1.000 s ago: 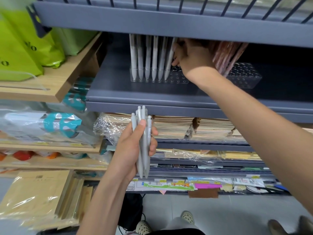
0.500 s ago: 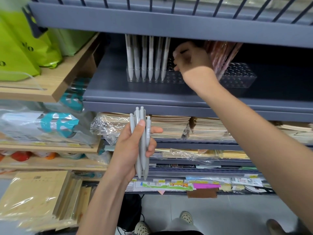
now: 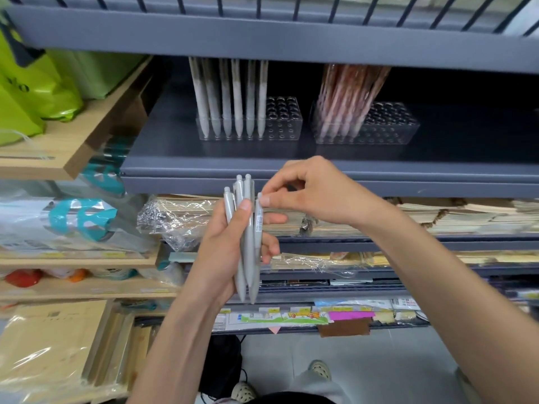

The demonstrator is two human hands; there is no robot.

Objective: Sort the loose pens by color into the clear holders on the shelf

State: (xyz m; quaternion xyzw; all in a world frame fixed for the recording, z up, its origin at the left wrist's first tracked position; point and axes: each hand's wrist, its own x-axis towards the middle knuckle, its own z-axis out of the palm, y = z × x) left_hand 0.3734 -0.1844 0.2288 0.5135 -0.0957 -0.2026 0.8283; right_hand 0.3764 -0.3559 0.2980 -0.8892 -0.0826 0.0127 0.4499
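Note:
My left hand (image 3: 224,249) grips a bundle of several grey pens (image 3: 248,243), tips down, in front of the shelves. My right hand (image 3: 315,191) pinches the top of the rightmost grey pen (image 3: 258,217) in that bundle between thumb and forefinger. On the dark grey shelf (image 3: 262,167) above, a clear holder (image 3: 280,123) carries a row of several grey-white pens (image 3: 230,97) in its left part. To its right a second clear holder (image 3: 388,126) holds several pink pens (image 3: 347,97), leaning.
An upper shelf edge (image 3: 262,39) overhangs the holders closely. Green bags (image 3: 38,83) sit on a wooden shelf at left. Stacks of wrapped notebooks (image 3: 437,214) fill the lower shelves. Wrapped paper packs (image 3: 46,348) lie at bottom left.
My right hand has left the grey-pen holder on the shelf and come down to the bundle, now pinching the top of one pen. My left hand still holds the bundle.

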